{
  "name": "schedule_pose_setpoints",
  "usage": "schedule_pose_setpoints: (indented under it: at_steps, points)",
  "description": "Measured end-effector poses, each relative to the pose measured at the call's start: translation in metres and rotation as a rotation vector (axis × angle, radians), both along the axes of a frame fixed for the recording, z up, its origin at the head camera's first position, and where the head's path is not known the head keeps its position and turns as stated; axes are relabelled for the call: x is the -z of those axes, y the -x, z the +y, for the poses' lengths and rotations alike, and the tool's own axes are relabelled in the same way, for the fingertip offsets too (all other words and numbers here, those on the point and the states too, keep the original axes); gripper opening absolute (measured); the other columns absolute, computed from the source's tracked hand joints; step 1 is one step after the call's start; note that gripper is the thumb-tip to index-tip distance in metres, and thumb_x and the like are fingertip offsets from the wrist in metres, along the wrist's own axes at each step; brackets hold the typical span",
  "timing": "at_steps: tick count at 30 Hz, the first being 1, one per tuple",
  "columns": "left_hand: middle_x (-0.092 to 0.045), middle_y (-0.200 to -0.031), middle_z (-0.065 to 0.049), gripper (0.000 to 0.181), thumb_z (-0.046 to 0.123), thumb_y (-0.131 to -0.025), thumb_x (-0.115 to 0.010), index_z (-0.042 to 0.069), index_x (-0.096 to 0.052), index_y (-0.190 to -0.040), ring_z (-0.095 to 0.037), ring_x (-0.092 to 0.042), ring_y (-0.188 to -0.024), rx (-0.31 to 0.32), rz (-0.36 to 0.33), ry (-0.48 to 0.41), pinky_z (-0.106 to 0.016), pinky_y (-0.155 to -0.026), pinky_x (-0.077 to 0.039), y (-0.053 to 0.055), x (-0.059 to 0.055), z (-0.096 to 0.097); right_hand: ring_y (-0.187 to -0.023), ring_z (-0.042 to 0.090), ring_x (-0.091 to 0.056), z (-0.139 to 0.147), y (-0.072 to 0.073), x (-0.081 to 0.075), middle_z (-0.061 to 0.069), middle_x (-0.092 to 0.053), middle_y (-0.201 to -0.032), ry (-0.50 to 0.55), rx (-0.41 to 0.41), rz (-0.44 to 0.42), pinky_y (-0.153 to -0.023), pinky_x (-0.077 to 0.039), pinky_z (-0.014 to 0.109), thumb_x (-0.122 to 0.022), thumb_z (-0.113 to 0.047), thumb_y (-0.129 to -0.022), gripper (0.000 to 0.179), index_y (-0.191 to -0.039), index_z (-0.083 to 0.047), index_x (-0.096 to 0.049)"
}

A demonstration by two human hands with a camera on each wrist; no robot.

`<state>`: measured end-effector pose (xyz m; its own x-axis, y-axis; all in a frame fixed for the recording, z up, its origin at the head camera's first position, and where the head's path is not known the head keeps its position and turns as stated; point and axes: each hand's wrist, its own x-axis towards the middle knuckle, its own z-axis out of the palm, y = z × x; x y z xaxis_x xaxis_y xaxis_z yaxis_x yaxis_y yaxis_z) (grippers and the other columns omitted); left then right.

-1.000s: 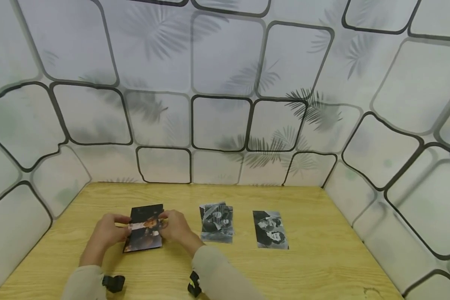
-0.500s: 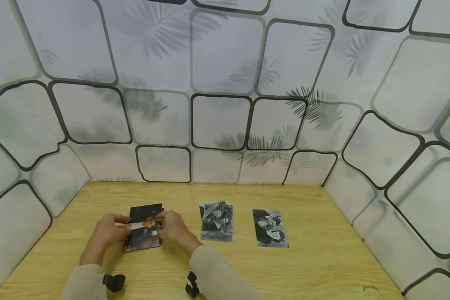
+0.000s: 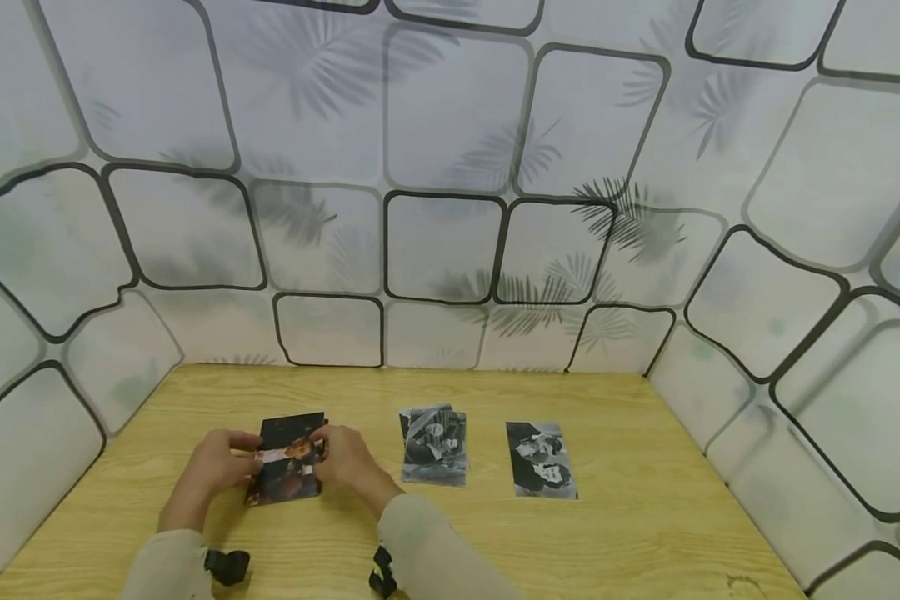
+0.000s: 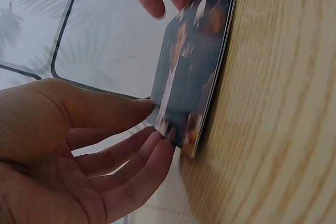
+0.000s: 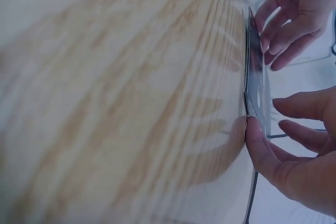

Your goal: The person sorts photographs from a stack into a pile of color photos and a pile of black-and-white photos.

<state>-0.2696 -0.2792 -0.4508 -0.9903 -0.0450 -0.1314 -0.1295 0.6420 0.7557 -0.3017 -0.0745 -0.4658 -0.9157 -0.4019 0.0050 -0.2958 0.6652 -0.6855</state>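
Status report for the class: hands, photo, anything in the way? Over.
Left hand pinches colour photo at left edge. Right hand touches its right edge. No obstruction visible; black-and-white photos apart, rightward.

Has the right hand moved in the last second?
Yes: in the head view, the right hand has shifted slightly left, away from the middle photo pile, which lies unmoved.

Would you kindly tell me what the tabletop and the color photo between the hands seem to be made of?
Tabletop: wood or wood-look laminate, I cannot tell which, smoothly finished; yellowish grain lines show.
Color photo: probably stiff photo paper, glossy; it shows a smooth sheen and thin, straight edges.
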Motion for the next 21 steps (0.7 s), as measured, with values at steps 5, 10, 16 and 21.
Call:
schedule_pose_setpoints:
  at_steps: [5, 10, 16, 21]
  points:
    - [-0.056, -0.127, -0.045, 0.044, -0.007, -0.09, -0.066, -0.021, -0.054, -0.131, -0.037, -0.072, -0.095, 0.011, 0.02, -0.022, -0.042, -0.075, -0.064, 0.0009, 0.0041, -0.0026, -0.063, 0.007, -0.044, -0.0007, -0.0015, -0.0021, -0.001, -0.064, -0.09, -0.02, -0.004, -0.018, -0.057, -0.037, 0.021, -0.075, -0.001, -0.086, 0.046, -0.13, -0.013, -0.069]
    - [-0.058, -0.126, -0.044, 0.045, -0.004, -0.091, -0.066, -0.02, -0.054, -0.132, -0.037, -0.072, -0.096, 0.024, 0.029, -0.014, -0.042, -0.075, -0.063, 0.0007, 0.0041, -0.0029, -0.067, 0.007, -0.046, -0.0001, -0.0022, -0.0029, 0.0, -0.068, -0.092, -0.033, -0.013, -0.006, -0.061, -0.039, 0.02, -0.074, -0.003, -0.086, 0.044, -0.129, -0.011, -0.069]
    - [-0.056, -0.126, -0.045, 0.046, -0.002, -0.093, -0.064, -0.021, -0.051, -0.133, -0.04, -0.071, -0.098, 0.044, 0.034, 0.006, -0.042, -0.077, -0.063, -0.0007, 0.0023, -0.0024, -0.062, 0.007, -0.043, 0.0016, -0.0042, -0.0046, -0.003, -0.061, -0.079, -0.015, -0.018, -0.03, -0.057, -0.036, 0.02, -0.07, -0.002, -0.087, 0.045, -0.131, -0.011, -0.067]
    - [-0.056, -0.127, -0.045, 0.046, -0.003, -0.093, -0.064, -0.02, -0.052, -0.133, -0.046, -0.07, -0.102, 0.053, 0.065, 0.016, -0.042, -0.076, -0.063, -0.0023, -0.0001, 0.0015, -0.065, 0.008, -0.05, 0.0069, -0.0041, -0.0044, 0.001, -0.069, -0.091, -0.027, -0.019, -0.008, -0.06, -0.04, 0.02, -0.071, -0.004, -0.088, 0.043, -0.13, -0.012, -0.068]
